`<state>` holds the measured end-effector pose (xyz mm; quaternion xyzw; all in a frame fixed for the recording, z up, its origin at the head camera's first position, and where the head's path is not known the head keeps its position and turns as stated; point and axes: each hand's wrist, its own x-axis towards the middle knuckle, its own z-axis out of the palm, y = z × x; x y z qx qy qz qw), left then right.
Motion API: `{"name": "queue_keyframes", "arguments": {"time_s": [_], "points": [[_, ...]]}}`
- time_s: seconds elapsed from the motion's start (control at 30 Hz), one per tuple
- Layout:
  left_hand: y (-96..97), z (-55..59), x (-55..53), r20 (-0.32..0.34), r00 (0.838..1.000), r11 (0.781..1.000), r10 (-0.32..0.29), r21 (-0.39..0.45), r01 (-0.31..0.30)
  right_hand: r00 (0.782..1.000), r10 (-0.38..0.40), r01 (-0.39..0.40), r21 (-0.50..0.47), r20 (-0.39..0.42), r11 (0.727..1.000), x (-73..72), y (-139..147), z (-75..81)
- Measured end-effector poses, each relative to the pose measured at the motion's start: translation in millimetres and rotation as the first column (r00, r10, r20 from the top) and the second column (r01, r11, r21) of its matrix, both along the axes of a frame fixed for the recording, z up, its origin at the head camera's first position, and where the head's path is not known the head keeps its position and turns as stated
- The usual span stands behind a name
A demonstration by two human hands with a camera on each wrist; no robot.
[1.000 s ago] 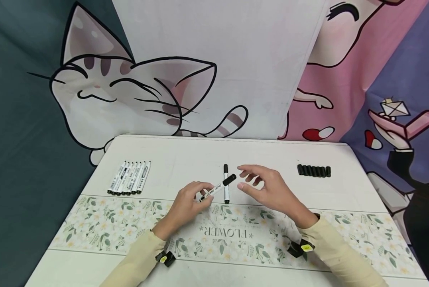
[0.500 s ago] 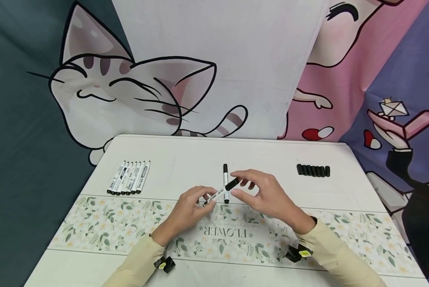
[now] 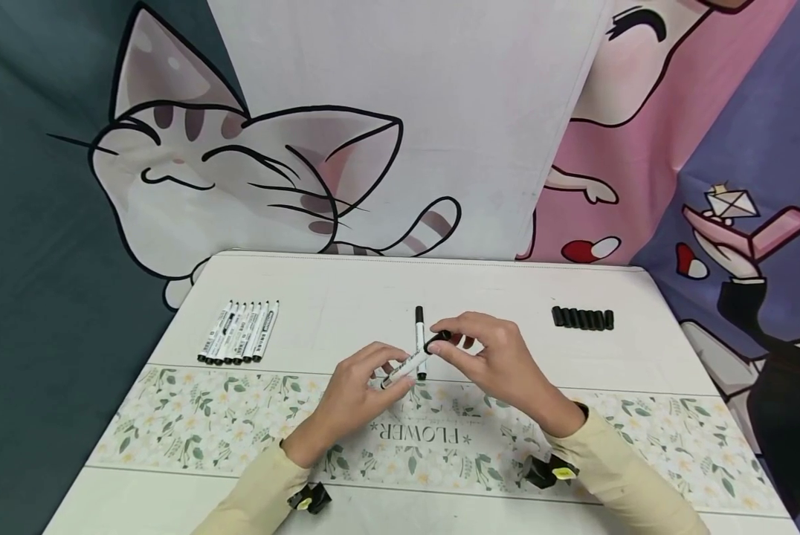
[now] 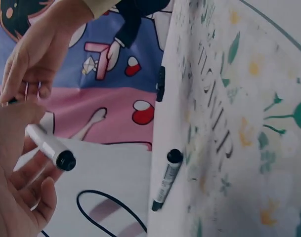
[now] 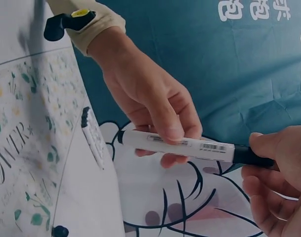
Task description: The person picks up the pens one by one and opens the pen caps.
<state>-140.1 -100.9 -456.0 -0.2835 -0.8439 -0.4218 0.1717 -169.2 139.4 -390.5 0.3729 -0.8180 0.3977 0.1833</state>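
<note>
A white marker (image 5: 190, 147) with a black cap is held tilted between both hands over the table. My left hand (image 3: 360, 383) pinches its white barrel between thumb and fingers. At the upper end, the thumb and fingers of my right hand (image 3: 500, 364) pinch the black cap (image 5: 249, 156), which sits against the barrel in the right wrist view. Behind the held marker, a second capped marker (image 3: 420, 331) lies on the table, cap end away from me; the left wrist view shows this lying marker (image 4: 167, 181) too.
At the left, several uncapped white markers (image 3: 239, 334) lie side by side, tips pointing away. A row of several loose black caps (image 3: 582, 319) lies at the right. The white table (image 3: 346, 286) carries a flowered strip along its front, and printed cloths hang behind it.
My right hand has come left and down to the held marker and now grips its cap. The left hand has shifted slightly right with the marker. The lying markers and caps stay put.
</note>
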Motion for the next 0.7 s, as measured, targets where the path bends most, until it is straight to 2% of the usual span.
{"name": "queue_keyframes", "arguments": {"time_s": [0.17,0.33,0.47,0.7], "points": [[5.3,6.9,1.0,-0.085,0.995,0.998,0.052,-0.025,-0.054,1.000,-0.009,0.008,-0.065,-0.021,0.998,1.1,-5.7,-3.1],[4.6,6.5,0.0,-0.093,0.993,0.996,0.075,-0.032,-0.078,1.000,0.004,-0.006,-0.088,-0.027,0.996,3.6,-8.5,-7.8],[2.6,2.8,-0.9,-0.062,0.997,0.999,0.045,-0.016,-0.046,0.999,0.025,-0.027,-0.079,-0.031,0.996,4.0,-7.8,-10.1],[-0.4,-4.6,-3.3,-0.032,0.998,0.998,-0.052,0.043,0.053,0.998,0.058,-0.059,-0.048,-0.017,0.997,4.3,-4.3,-9.1]]}}
